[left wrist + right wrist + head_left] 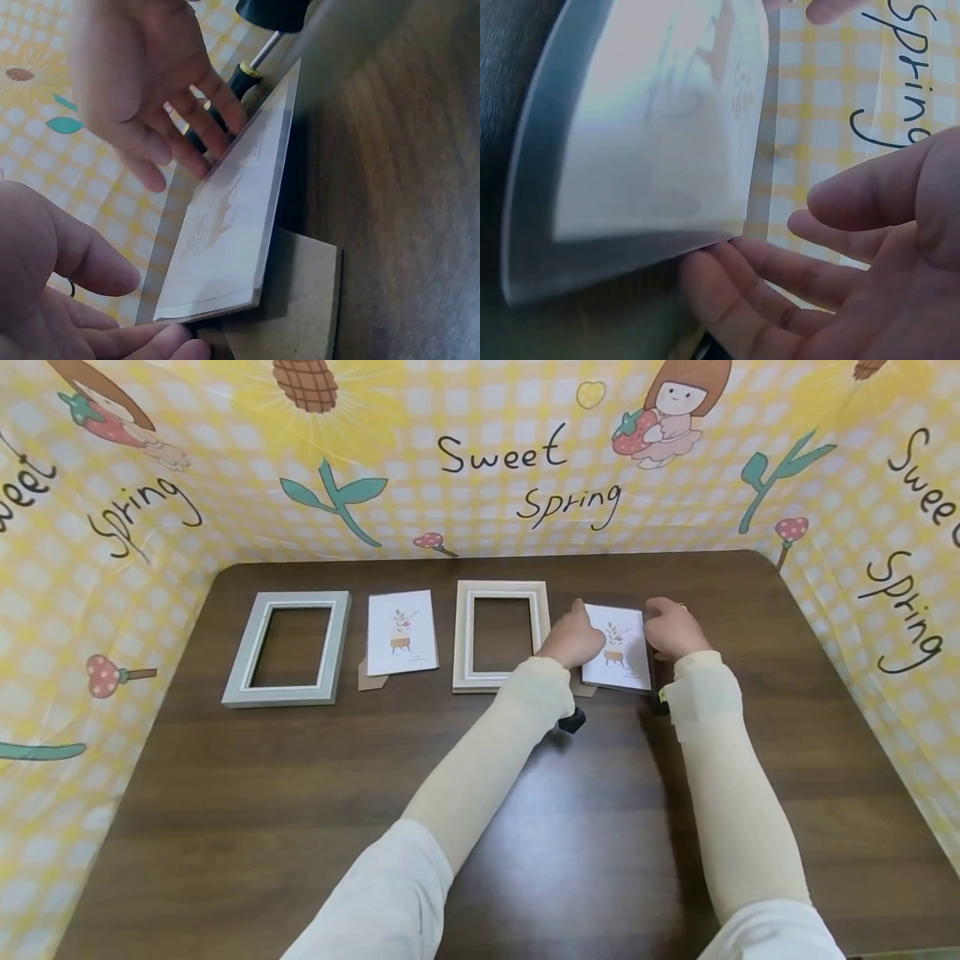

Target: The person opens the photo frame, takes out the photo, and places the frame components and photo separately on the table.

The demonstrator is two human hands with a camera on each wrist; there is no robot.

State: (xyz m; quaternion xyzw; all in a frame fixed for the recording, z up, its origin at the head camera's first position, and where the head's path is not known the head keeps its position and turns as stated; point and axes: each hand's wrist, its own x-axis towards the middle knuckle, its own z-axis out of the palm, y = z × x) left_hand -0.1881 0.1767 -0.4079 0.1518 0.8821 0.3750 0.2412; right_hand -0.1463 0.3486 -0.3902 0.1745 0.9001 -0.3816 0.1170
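Note:
A white picture card (615,664) with a potted-plant print, under a clear sheet, lies between my two hands. My left hand (576,637) is at its left edge; in the left wrist view the fingertips (176,341) touch the edge from below, thumb apart. At the opposite edge is my right hand (675,627); in the right wrist view its fingertips (705,262) meet the sheet's edge, thumb raised away. Part of a brown backing board (300,285) shows beneath the card. A black and yellow screwdriver (244,79) lies beyond, partly hidden by the right hand.
A cream picture frame (462,643) stands just left of my left hand. Farther left are a second picture card (382,639) over a brown board (371,678), and a grey-blue frame (242,685). Patterned cloth (502,518) walls the back and sides of the brown table (300,827).

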